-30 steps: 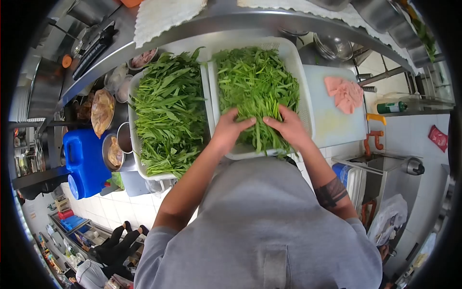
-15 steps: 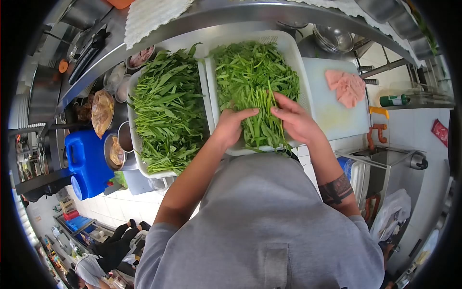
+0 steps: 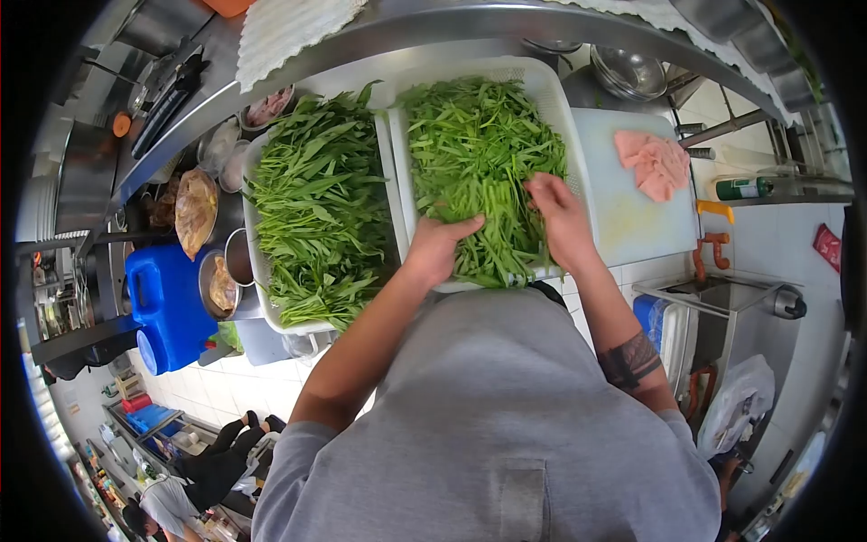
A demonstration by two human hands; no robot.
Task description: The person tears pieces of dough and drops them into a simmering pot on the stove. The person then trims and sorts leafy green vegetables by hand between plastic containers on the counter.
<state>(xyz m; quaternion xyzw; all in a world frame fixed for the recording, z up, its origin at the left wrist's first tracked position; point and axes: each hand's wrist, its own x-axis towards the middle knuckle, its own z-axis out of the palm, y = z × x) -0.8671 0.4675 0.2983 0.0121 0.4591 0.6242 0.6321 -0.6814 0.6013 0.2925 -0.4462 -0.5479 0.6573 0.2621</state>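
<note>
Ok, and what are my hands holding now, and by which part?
Your left hand grips a bunch of greens by its left side, thumb on top; whether your right hand pinches any, I can't tell.

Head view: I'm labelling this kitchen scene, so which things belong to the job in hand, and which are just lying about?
Job in hand: greens at the left hand and right hand, white basket holding them; probably the neighbouring greens.

Apparently just lying about: pink cloth, cutting board, blue jug, metal bowls.
</note>
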